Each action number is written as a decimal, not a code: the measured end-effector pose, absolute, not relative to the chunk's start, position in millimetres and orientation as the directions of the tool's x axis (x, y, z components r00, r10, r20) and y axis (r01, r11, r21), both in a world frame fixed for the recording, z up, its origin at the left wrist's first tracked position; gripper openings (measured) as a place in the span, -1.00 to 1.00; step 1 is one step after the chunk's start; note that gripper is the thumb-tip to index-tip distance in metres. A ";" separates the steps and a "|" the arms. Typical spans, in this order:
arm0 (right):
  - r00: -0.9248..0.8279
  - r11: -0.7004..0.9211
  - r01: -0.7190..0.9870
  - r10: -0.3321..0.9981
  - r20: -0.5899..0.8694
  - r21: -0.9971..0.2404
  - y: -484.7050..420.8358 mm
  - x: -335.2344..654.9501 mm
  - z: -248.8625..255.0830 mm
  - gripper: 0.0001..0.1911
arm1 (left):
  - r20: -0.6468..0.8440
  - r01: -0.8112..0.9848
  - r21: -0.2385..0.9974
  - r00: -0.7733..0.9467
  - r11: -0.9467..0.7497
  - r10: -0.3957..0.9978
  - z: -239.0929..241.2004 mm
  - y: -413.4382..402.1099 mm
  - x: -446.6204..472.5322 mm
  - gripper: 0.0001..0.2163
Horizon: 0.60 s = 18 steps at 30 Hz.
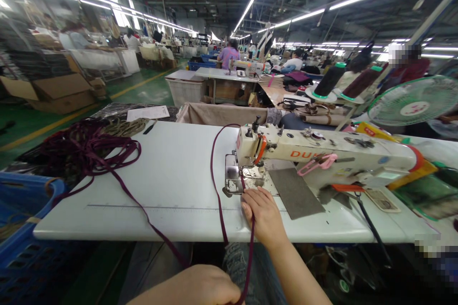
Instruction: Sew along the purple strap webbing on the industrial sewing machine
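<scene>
A narrow purple strap (248, 267) runs from the bottom of the view up to the presser foot of a white sewing machine (279, 147). My right hand (263, 214) lies on the table just in front of the needle plate (252, 176), its fingers closed on the strap and guiding it under the foot. Low in the view, my left hand (211, 286) is closed around the same strap near my lap; its fingertips are partly cut off by the frame. From behind the machine head, a length of strap loops left and drops over the table's front edge.
A tangled pile of purple strap (86, 147) lies at the table's left end, above a blue plastic crate (28, 224). A grey flat piece (296, 193) rests beside the needle area. Scissors-like black-handled tool (372, 224), thread cones (329, 81) and a fan (415, 105) stand right.
</scene>
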State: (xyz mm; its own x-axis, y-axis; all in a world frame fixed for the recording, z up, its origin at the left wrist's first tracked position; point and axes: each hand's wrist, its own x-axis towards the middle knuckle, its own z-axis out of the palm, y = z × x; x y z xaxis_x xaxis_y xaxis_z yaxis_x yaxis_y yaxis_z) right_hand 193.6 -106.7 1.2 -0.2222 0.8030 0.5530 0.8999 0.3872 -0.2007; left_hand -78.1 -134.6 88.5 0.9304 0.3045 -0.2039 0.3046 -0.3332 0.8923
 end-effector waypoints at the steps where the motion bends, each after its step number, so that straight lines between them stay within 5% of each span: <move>1: -0.223 0.389 0.899 0.801 0.555 -0.200 -106.6 193.7 0.9 -0.72 | -0.210 0.308 0.894 0.929 -0.324 0.305 85.3 -134.4 -77.7 -0.70; 10: -0.220 0.380 0.906 0.800 0.558 -0.187 -106.7 193.6 0.0 -0.71 | -0.185 0.257 0.943 0.932 -0.211 0.311 56.2 -131.2 -64.5 -0.42; 14: -0.221 0.372 0.909 0.812 0.541 -0.187 -107.3 193.4 2.1 -0.69 | -0.366 0.264 0.928 0.786 0.264 0.498 -2.9 -144.7 -61.3 -0.28; 16: -0.221 0.372 0.909 0.816 0.534 -0.191 -107.3 193.3 2.6 -0.68 | -0.554 0.241 0.806 0.627 0.540 0.548 -44.9 -152.0 -61.8 -0.25; 18: -0.223 0.374 0.908 0.815 0.535 -0.191 -107.0 193.3 2.8 -0.69 | -0.645 0.334 0.749 0.561 0.572 0.518 -80.1 -156.1 -65.7 -0.42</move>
